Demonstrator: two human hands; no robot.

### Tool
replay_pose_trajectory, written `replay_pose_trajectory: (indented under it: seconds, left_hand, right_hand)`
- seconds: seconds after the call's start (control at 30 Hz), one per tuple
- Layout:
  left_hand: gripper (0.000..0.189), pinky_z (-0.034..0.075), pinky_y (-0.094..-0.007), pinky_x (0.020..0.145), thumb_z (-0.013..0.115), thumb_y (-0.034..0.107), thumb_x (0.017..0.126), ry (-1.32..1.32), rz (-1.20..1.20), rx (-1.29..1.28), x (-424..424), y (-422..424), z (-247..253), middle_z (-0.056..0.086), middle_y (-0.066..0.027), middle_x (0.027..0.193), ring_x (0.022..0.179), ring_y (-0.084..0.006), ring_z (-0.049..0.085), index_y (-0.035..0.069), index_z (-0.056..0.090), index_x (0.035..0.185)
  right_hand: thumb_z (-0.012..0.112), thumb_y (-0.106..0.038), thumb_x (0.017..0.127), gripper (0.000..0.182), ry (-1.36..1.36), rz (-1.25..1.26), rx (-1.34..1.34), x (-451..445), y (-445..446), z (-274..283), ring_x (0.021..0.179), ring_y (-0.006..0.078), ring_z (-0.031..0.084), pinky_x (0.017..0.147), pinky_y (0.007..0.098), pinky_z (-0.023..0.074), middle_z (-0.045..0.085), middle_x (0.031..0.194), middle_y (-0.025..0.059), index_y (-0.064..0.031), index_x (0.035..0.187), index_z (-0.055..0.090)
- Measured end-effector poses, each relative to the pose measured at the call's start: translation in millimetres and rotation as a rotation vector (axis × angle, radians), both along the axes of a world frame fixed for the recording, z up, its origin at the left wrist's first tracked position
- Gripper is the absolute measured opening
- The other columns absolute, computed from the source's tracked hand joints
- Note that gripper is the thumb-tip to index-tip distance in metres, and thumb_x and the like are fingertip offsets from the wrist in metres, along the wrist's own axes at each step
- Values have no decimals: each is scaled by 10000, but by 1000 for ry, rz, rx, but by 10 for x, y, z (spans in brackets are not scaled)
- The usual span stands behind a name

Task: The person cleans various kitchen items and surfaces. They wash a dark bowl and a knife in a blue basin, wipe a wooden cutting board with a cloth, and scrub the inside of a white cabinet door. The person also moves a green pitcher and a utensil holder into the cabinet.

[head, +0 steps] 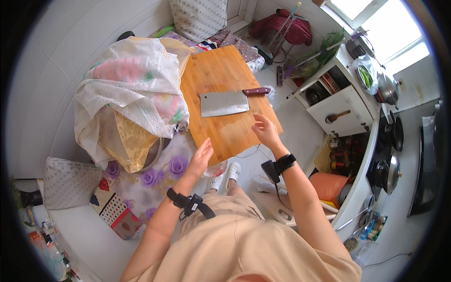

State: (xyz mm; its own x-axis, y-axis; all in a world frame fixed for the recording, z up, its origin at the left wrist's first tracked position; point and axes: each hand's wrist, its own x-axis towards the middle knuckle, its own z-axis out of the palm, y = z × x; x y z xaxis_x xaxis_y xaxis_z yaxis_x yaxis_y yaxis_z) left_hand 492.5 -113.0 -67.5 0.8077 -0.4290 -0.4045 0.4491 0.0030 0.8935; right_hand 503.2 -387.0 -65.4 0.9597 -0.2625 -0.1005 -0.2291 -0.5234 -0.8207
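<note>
A wooden cutting board (229,137) lies before me, and a cleaver (224,104) rests flat on it, its dark red handle pointing right. My left hand (200,158) is at the board's near left corner, holding nothing, its fingers extended. Over the board's right part, below the cleaver's handle, is my right hand (266,129), with bent fingers apart and nothing between them. Whether either hand touches the board is not clear. Left of the board, a white mesh cloth (130,88) and a yellowish patterned cloth (132,141) cover something bulky. Each wrist wears a black strapped device.
A purple-flowered tablecloth (162,176) spreads at the left. Partly below the board's near edge is a clear bowl (215,170) with reddish bits. To the right stand a white cabinet (341,109), lidded pans (393,174) and an orange bag (329,187). A mop (319,53) leans behind.
</note>
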Motion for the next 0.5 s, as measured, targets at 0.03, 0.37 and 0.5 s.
replay_pose_trajectory:
  seconds: [0.03, 0.37, 0.5]
  left_hand:
    - [531, 316, -323, 1044, 465, 179, 951, -9, 9, 14, 50, -34, -6, 345, -228, 1396, 1301, -256, 353, -23, 261, 1399]
    - [511, 338, -313, 1025, 464, 179, 949, -11, 114, 136, 462, -447, -82, 371, -228, 1379, 1274, -251, 390, -15, 292, 1388]
    - [494, 371, -317, 985, 448, 198, 956, 3, 146, 160, 460, -502, -164, 393, -211, 1369, 1223, -241, 449, 10, 306, 1391]
  right_hand:
    - [643, -125, 760, 411, -17, 21, -31, 148, -72, -49, 932, 281, 633, 812, 363, 505, 607, 1110, 175, -26, 1149, 555]
    - [603, -64, 719, 446, -235, 279, -766, 1296, -544, -413, 1199, 329, 421, 1021, 439, 324, 505, 1245, 141, -76, 1162, 551]
    - [565, 13, 696, 393, -8, 456, -772, 1469, -615, -417, 1078, 283, 505, 1011, 398, 324, 581, 1044, 79, -90, 1074, 586]
